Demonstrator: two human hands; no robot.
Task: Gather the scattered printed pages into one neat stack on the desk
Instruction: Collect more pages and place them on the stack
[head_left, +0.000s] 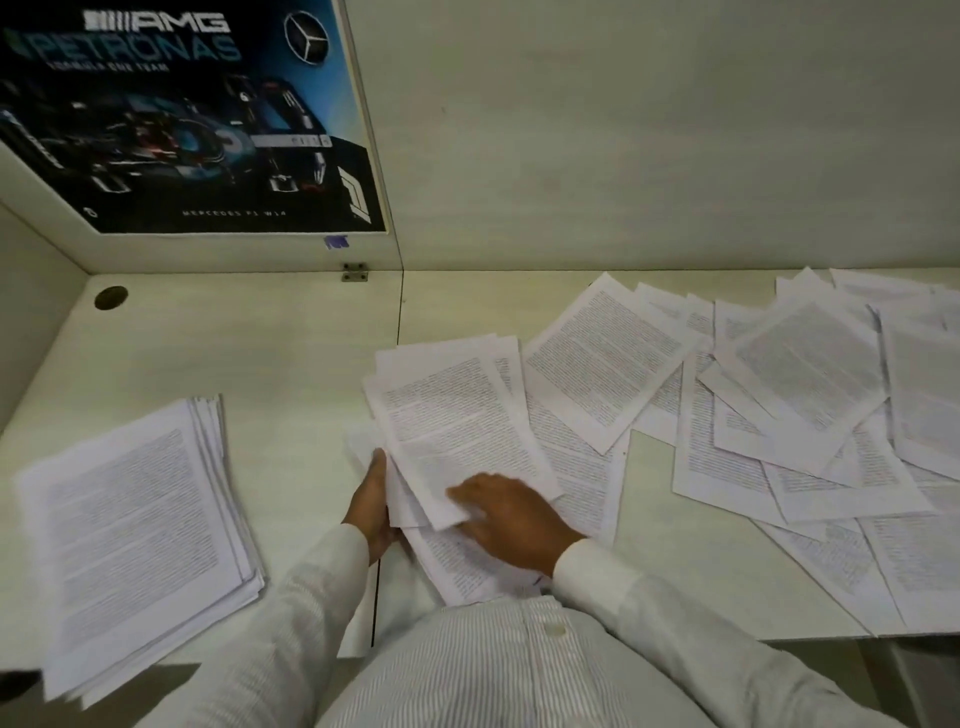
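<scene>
The person's left hand grips a loose bundle of pages by its near left edge, lifting it off the desk, probably so the sheets can be squared. The right hand lies over the bundle's lower corner, though blur hides whether it pinches or only steadies the sheets. A finished stack sits well apart on the left, and the scattered pages overlap across the right side.
</scene>
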